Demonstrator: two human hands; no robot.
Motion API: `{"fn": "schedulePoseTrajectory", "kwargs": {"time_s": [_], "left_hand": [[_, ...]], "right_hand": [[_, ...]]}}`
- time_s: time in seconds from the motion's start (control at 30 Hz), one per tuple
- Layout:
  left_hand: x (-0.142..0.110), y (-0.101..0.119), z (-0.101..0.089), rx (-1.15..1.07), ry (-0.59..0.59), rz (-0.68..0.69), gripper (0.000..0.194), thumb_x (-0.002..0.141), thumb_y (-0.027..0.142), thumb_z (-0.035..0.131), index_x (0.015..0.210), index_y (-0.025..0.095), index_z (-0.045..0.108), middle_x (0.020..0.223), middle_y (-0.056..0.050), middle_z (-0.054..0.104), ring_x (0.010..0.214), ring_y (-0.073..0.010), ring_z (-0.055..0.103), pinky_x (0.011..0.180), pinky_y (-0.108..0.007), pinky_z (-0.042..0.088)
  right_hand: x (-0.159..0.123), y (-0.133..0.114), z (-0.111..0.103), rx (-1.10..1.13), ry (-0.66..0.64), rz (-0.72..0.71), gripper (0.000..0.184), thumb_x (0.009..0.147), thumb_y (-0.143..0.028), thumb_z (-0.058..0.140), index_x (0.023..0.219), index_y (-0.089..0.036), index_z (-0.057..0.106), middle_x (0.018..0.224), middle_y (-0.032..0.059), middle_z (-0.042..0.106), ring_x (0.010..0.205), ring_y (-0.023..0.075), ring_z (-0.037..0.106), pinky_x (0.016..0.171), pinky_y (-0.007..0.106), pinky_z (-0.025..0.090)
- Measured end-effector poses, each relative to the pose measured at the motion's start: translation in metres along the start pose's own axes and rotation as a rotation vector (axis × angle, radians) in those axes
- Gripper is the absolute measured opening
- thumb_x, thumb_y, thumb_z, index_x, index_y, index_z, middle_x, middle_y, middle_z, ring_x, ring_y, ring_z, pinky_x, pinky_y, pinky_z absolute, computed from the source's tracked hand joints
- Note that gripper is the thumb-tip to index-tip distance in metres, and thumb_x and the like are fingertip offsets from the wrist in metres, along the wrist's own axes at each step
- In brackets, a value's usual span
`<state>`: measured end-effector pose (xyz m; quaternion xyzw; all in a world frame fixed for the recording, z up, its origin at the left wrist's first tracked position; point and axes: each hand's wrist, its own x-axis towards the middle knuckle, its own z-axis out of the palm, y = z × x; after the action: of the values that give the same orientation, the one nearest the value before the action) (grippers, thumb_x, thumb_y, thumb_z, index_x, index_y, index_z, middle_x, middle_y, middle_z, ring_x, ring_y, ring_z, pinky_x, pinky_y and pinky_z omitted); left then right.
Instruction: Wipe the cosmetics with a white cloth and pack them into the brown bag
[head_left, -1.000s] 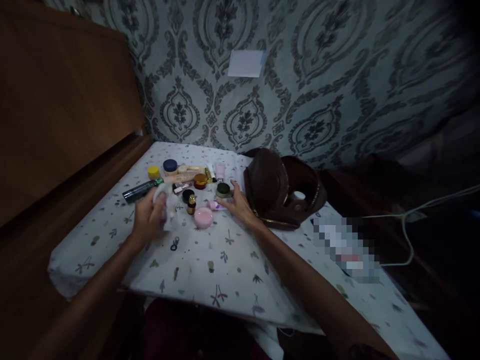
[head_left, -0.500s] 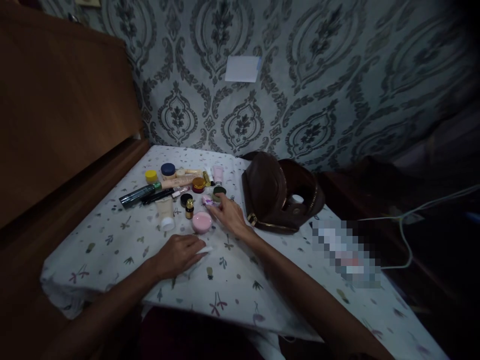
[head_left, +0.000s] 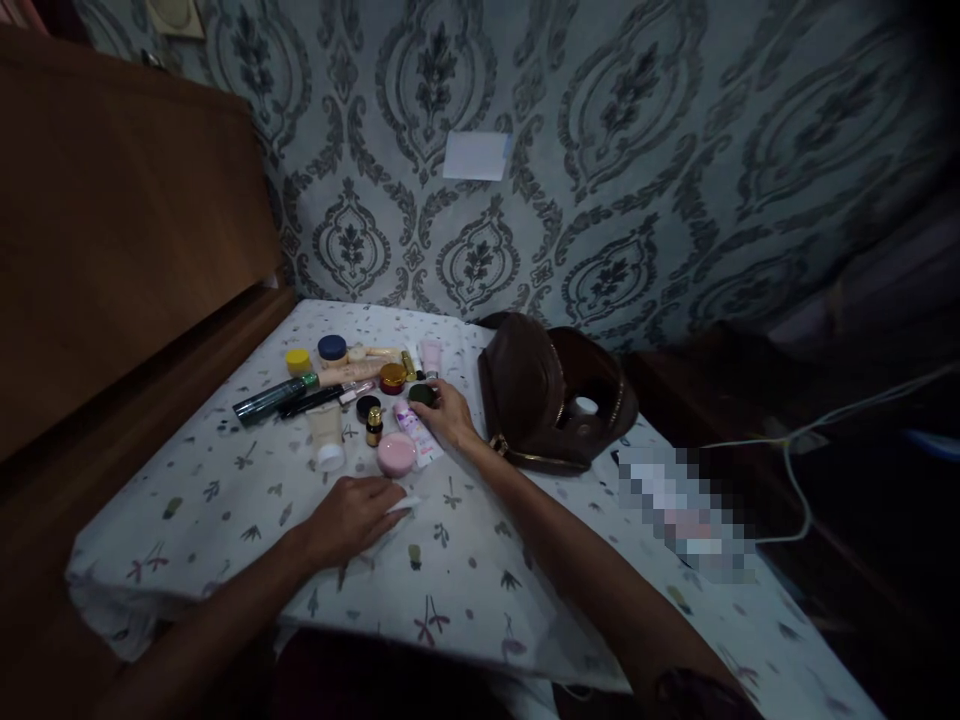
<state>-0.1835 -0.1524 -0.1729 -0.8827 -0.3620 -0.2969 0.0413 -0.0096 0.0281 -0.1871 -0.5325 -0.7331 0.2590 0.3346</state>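
My left hand (head_left: pixel 355 518) is closed near the table's front edge. A white piece, like a tissue or wipe (head_left: pixel 406 503), sticks out past its fingers. Farther forward, my right hand (head_left: pixel 452 414) has its fingers round a small jar with a dark green lid (head_left: pixel 421 394). A white tube with pink and purple print (head_left: pixel 419 437) lies just below that hand. Beside the tube are a pink round jar (head_left: pixel 396 455), a little dark bottle with a gold cap (head_left: pixel 374 427) and a black round lid or jar (head_left: pixel 368 408).
An open brown bag (head_left: pixel 525 395) stands to the right, a white lid (head_left: pixel 585 406) inside. Left of the hands lie a beige tube (head_left: pixel 327 437), a dark green tube (head_left: pixel 270 401), a yellow-lidded jar (head_left: pixel 298 361) and a blue-lidded jar (head_left: pixel 332 348). A wooden cabinet (head_left: pixel 135 200) borders the left.
My right hand has let go of the printed tube, which now lies by the pink jar, and has closed on the green-lidded jar. My left hand stays much the same. The view tilted slightly.
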Motion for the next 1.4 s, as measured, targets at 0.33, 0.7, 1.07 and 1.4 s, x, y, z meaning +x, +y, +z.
{"fn": "schedulePoseTrajectory", "kwargs": {"time_s": [0.33, 0.7, 1.07, 1.4], "left_hand": [[-0.002, -0.002, 0.004, -0.014, 0.025, -0.002, 0.026, 0.104, 0.028, 0.041, 0.091, 0.018, 0.062, 0.079, -0.004, 0.072, 0.065, -0.0158, 0.069, 0.058, -0.024, 0.051], [0.000, 0.000, 0.004, -0.012, 0.038, -0.020, 0.027, 0.104, 0.028, 0.040, 0.089, 0.018, 0.060, 0.073, -0.003, 0.070, 0.062, -0.0155, 0.067, 0.056, -0.024, 0.050], [0.001, -0.001, 0.002, -0.014, 0.036, -0.040, 0.027, 0.104, 0.028, 0.040, 0.088, 0.018, 0.058, 0.072, -0.003, 0.068, 0.062, -0.0151, 0.066, 0.056, -0.023, 0.047], [0.001, -0.002, -0.004, -0.181, 0.126, -0.104, 0.024, 0.104, 0.028, 0.043, 0.093, 0.017, 0.061, 0.072, -0.004, 0.067, 0.061, -0.0147, 0.064, 0.057, -0.024, 0.046]], "right_hand": [[-0.004, 0.012, 0.007, 0.155, 0.033, 0.025, 0.030, 0.090, -0.041, 0.057, 0.110, -0.019, 0.063, 0.082, 0.0016, 0.069, 0.076, 0.0157, 0.066, 0.067, 0.025, 0.052], [0.035, -0.001, -0.006, -0.113, 0.093, 0.235, 0.048, 0.088, -0.042, 0.061, 0.128, -0.017, 0.053, 0.129, 0.0165, 0.059, 0.112, 0.0274, 0.064, 0.087, 0.035, 0.052], [0.044, -0.009, -0.008, -0.288, 0.016, 0.270, 0.040, 0.088, -0.037, 0.059, 0.124, -0.021, 0.056, 0.113, 0.0109, 0.071, 0.103, 0.0265, 0.068, 0.079, 0.033, 0.049], [0.032, 0.000, -0.013, -0.298, -0.006, 0.220, 0.035, 0.087, -0.039, 0.061, 0.117, -0.020, 0.059, 0.097, 0.0067, 0.073, 0.091, 0.0224, 0.068, 0.066, 0.027, 0.042]]}}
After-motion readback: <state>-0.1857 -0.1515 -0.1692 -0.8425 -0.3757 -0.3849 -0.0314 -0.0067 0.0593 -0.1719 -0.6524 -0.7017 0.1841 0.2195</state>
